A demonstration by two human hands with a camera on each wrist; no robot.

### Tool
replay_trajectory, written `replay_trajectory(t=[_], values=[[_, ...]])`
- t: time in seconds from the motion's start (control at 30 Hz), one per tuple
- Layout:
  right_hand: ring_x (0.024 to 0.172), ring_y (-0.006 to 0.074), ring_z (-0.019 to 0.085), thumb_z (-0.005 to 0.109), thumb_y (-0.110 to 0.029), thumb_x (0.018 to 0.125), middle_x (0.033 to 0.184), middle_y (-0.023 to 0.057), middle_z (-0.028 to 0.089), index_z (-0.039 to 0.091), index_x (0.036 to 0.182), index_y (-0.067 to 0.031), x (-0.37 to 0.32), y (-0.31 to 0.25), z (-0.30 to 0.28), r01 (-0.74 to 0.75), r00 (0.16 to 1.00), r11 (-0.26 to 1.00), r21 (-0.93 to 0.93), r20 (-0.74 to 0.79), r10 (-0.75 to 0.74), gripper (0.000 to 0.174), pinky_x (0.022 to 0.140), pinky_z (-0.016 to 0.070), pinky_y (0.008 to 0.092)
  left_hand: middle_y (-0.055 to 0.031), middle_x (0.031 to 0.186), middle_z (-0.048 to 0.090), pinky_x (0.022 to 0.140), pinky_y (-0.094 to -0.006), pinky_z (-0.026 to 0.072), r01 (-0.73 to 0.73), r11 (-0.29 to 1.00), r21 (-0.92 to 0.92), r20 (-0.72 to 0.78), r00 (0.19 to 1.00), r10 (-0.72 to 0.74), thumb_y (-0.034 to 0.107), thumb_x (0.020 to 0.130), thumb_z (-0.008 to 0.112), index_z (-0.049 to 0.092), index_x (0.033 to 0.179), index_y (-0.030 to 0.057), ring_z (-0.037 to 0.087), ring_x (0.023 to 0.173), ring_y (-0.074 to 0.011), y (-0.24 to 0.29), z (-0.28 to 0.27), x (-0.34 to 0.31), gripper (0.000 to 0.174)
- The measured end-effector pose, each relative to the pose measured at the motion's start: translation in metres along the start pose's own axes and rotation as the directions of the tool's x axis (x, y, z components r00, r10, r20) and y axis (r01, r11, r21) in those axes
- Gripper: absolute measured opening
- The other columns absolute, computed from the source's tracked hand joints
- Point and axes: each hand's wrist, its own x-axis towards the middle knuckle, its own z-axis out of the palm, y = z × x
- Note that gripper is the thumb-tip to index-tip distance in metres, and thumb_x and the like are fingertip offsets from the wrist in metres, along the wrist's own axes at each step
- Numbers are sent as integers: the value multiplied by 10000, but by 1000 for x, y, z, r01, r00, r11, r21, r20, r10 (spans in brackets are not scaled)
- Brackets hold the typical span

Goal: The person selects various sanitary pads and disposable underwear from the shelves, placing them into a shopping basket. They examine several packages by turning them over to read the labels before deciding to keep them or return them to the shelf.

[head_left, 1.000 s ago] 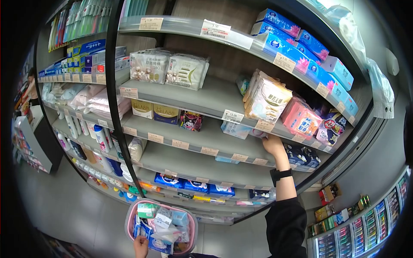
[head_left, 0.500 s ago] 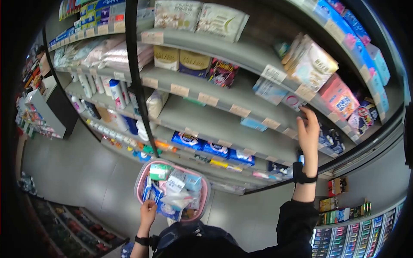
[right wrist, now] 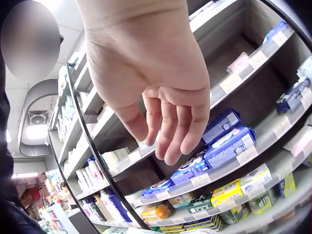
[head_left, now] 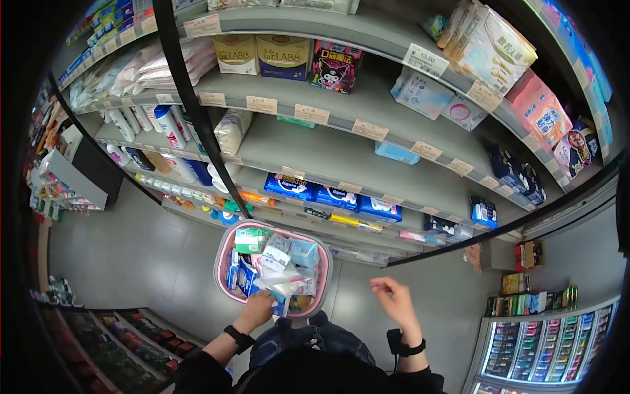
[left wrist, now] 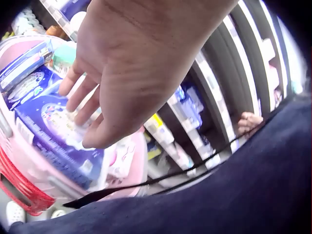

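Floor: grey tiles under the aisle, seen beneath the basket (head_left: 221,266) and both arms; the floor (head_left: 157,262) carries joint lines.
Room: a shop aisle. Grey shelves (head_left: 315,141) with dark uprights, price labels (head_left: 312,113) along their edges. A lit display rack (head_left: 541,351) stands at lower right of the head view.
Basket: pink inside, well filled, just in front of the person's jeans (head_left: 315,336). A green pack (head_left: 251,241) lies at its far side.
Blue pack: the blue pack (left wrist: 44,139) is in the basket, below the left hand, beside the near wall. Printed face up; long axis running along that wall, upper left to lower right in the left wrist view. Which end is its front cannot be told.
Left hand: the left hand (head_left: 257,307) is over the near rim, fingers bent loosely and slightly apart above the blue pack; contact cannot be confirmed.
Right hand: the right hand (head_left: 397,305) is in mid-air, fingers loosely curved, nothing pinched.
Change: the right hand has withdrawn from beside the ring pack (head_left: 463,113), which remains on its shelf. The head view has shifted.
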Motion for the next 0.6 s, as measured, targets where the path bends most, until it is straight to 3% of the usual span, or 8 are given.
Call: replay_trajectory(t=[0.1,0.33,0.53,0.6], values=[[829,156,669,596,-13,854,908,99,708,658,1027,6,-17,4,7,-54,998,995,83,-25,56,185,762,513,272,-191,1255,512,957,-483,409,-28,984,176,-16,999,31,180,722,695,578,1117,54,477,1193,-364,-8,23,4,430],[848,146,658,574,21,845,923,84,703,655,1043,11,-44,9,18,-115,984,986,119,-124,130,215,799,508,268,-193,1263,510,1020,-565,336,-110,939,327,192,980,48,347,706,740,543,1195,51,431,1236,-400,-11,28,17,605],[868,166,668,601,-36,871,942,99,703,646,1063,-6,-46,9,28,-109,990,984,137,-76,121,199,773,515,274,-203,1180,564,959,-498,432,-129,975,179,181,979,96,315,764,691,537,1192,38,515,1152,-375,-15,21,14,533],[881,172,668,605,-54,874,956,97,699,642,1076,-23,-44,8,34,-114,992,986,124,-36,119,208,761,517,276,-180,1097,606,896,-435,479,-216,968,131,-30,975,222,251,782,658,545,1161,36,587,1039,-344,-14,12,11,450]])
